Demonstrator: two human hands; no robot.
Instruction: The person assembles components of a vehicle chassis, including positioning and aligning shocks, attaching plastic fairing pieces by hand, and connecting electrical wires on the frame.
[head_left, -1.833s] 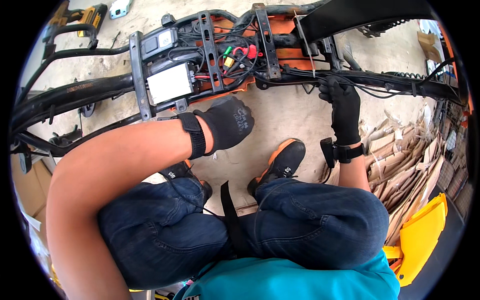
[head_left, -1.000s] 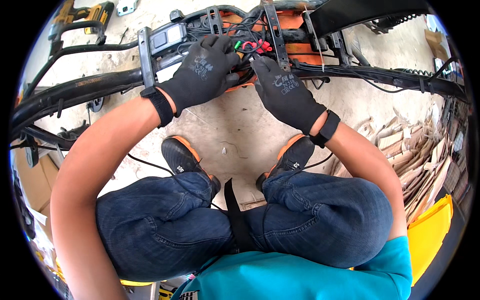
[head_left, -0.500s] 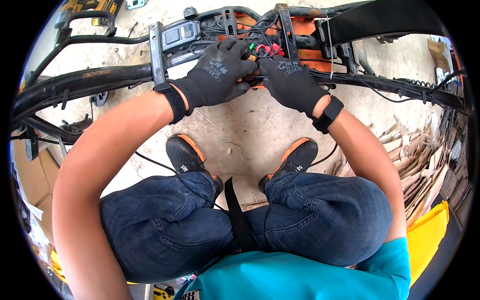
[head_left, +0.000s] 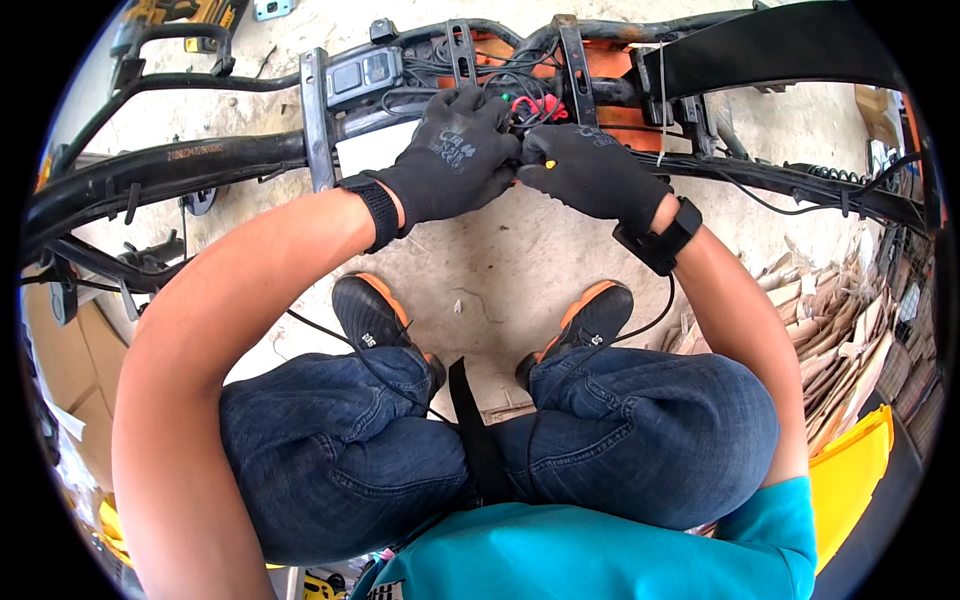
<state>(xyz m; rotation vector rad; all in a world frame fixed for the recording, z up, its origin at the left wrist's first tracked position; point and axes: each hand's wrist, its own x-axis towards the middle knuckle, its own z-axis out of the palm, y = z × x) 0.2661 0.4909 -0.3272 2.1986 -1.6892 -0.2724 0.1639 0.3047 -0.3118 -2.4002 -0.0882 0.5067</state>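
Note:
In black work gloves, my two hands meet over a black tubular vehicle frame (head_left: 240,152). My left hand (head_left: 455,150) is closed, its fingers curled down towards the wiring; whatever it grips is hidden. Close on its right, my right hand (head_left: 592,175) is closed too, with a small yellow piece (head_left: 550,164) showing between thumb and fingers. Its kind is too small to tell. Just beyond the fingertips lie red wires (head_left: 550,106) and a bundle of black cables (head_left: 505,78). A grey and black box (head_left: 362,77) is set into the frame at left.
Orange panels (head_left: 622,128) show under the frame. A wide black fender-like part (head_left: 770,45) is at far right. Flattened cardboard (head_left: 835,340) is piled on the right near a yellow bin (head_left: 850,485). My shoes (head_left: 598,312) stand on the concrete floor.
Both hands have drawn slightly towards me, the left also shifting right. The right hand has turned, and the yellow piece now shows in its fingers. More of the red wires is uncovered.

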